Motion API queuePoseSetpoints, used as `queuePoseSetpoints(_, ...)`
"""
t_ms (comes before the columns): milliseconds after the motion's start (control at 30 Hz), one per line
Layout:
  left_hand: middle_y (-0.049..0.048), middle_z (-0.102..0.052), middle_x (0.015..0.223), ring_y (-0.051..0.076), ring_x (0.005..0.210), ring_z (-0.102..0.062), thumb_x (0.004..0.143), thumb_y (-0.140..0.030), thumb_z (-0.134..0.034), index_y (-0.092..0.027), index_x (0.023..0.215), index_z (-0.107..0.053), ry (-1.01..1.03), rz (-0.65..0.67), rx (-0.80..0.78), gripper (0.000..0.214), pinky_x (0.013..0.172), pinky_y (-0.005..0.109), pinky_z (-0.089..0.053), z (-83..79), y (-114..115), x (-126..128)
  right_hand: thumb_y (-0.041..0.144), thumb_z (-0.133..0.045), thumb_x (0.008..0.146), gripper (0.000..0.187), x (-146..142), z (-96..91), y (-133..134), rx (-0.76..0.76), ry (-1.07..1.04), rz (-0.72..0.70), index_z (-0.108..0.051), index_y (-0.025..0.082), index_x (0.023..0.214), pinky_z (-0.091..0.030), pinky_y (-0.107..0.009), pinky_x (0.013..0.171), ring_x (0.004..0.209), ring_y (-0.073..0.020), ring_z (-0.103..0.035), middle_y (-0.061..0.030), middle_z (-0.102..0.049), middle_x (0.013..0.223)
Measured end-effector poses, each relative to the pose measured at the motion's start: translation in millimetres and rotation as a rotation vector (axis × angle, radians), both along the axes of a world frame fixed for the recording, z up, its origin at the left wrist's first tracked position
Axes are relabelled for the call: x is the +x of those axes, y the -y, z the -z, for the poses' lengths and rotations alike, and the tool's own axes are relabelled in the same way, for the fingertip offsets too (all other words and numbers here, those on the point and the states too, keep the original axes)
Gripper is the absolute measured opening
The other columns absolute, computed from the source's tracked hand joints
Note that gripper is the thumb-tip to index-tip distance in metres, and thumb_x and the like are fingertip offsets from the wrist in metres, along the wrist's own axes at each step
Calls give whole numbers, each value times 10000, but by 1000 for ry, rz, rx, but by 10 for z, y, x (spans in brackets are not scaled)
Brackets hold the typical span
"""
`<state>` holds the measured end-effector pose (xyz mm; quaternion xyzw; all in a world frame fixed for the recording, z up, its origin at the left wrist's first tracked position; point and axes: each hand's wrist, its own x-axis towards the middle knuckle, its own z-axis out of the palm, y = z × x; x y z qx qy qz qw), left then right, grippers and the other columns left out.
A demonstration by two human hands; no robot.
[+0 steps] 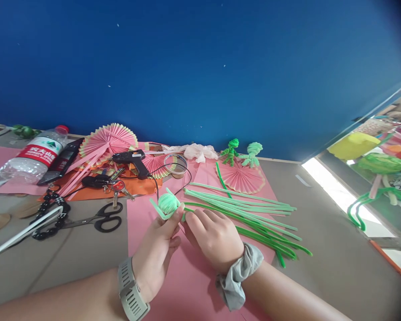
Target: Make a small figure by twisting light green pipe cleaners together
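Between my hands is a light green pipe-cleaner figure (168,203) with a wound, rounded head and short bent ends sticking out. My left hand (162,249) pinches it between thumb and fingers from below. Curled in at its right side, my right hand (211,238) presses its fingertips against the lower part, which is mostly hidden by the fingers. Just beyond my right hand, loose light green pipe cleaners (240,203) and darker green pipe cleaners (270,238) lie on pink paper (187,285). Two finished-looking pipe-cleaner figures, one dark green (231,151) and one light green (252,154), stand at the back.
Black scissors (107,218), keys (118,187) and a beaded bracelet (48,218) lie to the left. Behind them are a glue gun (133,161), a tape roll (176,165), pink paper fans (108,145) and a plastic bottle (36,154). A blue partition (200,80) rises behind the table.
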<state>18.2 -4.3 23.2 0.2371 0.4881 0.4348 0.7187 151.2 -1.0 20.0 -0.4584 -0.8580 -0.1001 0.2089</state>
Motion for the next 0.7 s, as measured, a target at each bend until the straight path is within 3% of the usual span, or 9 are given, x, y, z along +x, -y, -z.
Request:
queuePoseSetpoints(200,-75,-399,623,39,509,-353,666,-372,-695,-186,745,-548,163,-24,-64,249,456,121,-325,8,-2,8,230,-395,879,136,34,29,-32,-269,-252,-52,-510,177,828,-371,-233,550,578,-128,-503,-19,-586,678)
queuePoseSetpoints(533,-65,-408,620,38,506,-336,689,-358,-683,-156,708,-551,248,-32,-29,241,442,114,-324,20,-13,-1,208,-442,861,50,68,34,-18,-521,-550,-98,-471,196,822,-385,-221,595,620,-115,-496,-5,-563,724)
queuePoseSetpoints(700,-68,-409,601,33,500,-362,715,-332,-667,-161,731,-574,289,-16,-20,196,425,109,-321,12,-11,0,244,-465,859,90,58,19,-18,-679,-721,-79,-447,197,784,-369,-203,533,555,-93,-465,25,-515,654)
